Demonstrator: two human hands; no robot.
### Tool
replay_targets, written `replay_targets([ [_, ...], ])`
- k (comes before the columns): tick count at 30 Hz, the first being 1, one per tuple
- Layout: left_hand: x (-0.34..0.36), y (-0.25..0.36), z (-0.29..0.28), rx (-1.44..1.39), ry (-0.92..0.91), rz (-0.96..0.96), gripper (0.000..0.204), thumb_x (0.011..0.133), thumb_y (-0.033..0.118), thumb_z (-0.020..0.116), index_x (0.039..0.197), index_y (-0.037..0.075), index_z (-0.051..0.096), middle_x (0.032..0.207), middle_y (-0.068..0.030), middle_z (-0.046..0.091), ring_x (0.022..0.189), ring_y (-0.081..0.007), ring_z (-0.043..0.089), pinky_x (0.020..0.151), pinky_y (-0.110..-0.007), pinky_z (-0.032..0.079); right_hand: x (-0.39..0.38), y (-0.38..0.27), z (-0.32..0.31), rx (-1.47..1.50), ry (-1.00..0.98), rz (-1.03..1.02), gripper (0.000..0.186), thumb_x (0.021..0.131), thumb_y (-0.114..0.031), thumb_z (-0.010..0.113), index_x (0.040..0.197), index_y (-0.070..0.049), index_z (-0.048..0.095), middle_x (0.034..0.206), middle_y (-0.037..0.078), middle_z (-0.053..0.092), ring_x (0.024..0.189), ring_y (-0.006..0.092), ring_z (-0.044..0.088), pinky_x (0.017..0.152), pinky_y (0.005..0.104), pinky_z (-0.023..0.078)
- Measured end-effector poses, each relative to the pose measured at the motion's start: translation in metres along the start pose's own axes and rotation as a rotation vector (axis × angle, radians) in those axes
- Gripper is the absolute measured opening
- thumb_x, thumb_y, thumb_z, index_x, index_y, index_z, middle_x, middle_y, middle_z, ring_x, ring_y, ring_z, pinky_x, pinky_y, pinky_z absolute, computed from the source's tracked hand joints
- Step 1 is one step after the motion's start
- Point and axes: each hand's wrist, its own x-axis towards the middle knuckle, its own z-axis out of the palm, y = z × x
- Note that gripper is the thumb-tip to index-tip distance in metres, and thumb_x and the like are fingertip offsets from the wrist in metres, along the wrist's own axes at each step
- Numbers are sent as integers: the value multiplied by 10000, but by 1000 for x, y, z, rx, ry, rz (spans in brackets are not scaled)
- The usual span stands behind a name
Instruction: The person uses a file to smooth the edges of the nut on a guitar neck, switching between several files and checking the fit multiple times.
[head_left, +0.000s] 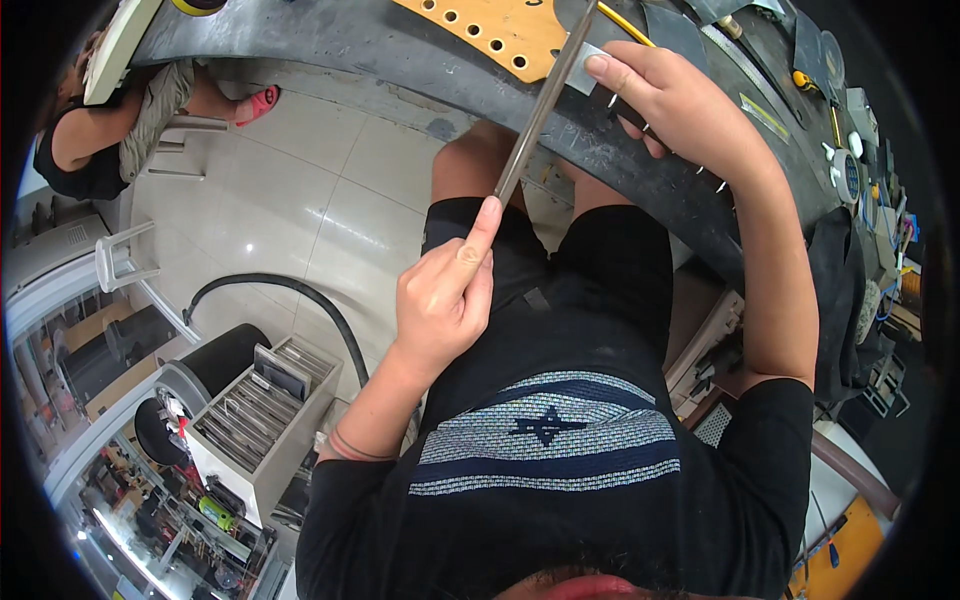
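Observation:
My left hand (450,290) grips a long metal file (540,115), index finger lying along its lower end. The file slants up beside a tan guitar headstock (470,25) with a row of round holes. My right hand (680,105) is closed on a dark guitar neck (630,120) with thin frets, its thumb on a pale flat piece (582,72) next to the file. The hand hides much of the neck; whether the file touches the pale piece I cannot tell.
A dark workbench (250,35) holds hand tools and a ruler (765,115) at right. At left, another person (95,140) sits near a white chair (120,260). A metal drawer unit (265,420) and a black hose (300,285) lie below on the left.

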Motion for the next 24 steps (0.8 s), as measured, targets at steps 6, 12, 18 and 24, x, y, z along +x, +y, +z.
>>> replay_targets([
  [6, -3, 1, 1, -28, -13, -9, 642, 992, -135, 686, 1618, 5, 655, 714, -86, 578, 597, -172, 513, 618, -314, 482, -2, 2, 6, -47, 47, -41, 528, 1214, -496, 538, 1220, -17, 761, 709, 45, 620, 561, 146, 617, 556, 337, 525],
  [12, 12, 14, -7, -45, -52, -55, 663, 1008, -128, 674, 1646, 45, 638, 713, -76, 578, 602, -158, 513, 627, -300, 477, -9, 0, 11, -207, 145, -163, 444, 1198, -433, 581, 1159, -22, 744, 798, 167, 728, 694, 344, 736, 699, 479, 589],
  [18, 45, 33, -15, -53, -91, -101, 673, 1031, -116, 667, 1669, 96, 628, 764, -84, 636, 625, -131, 520, 650, -289, 487, -20, -1, 31, -495, 332, -321, 399, 1183, -402, 599, 1092, -30, 708, 897, 217, 783, 865, 453, 758, 782, 559, 588],
  [24, 53, 27, -8, -131, 38, -19, 689, 986, -113, 692, 1648, 73, 644, 814, -124, 695, 622, -217, 582, 641, -355, 524, -19, 1, 29, -471, 308, -314, 424, 1186, -414, 590, 1102, -20, 718, 886, 219, 779, 837, 444, 759, 771, 548, 594],
])
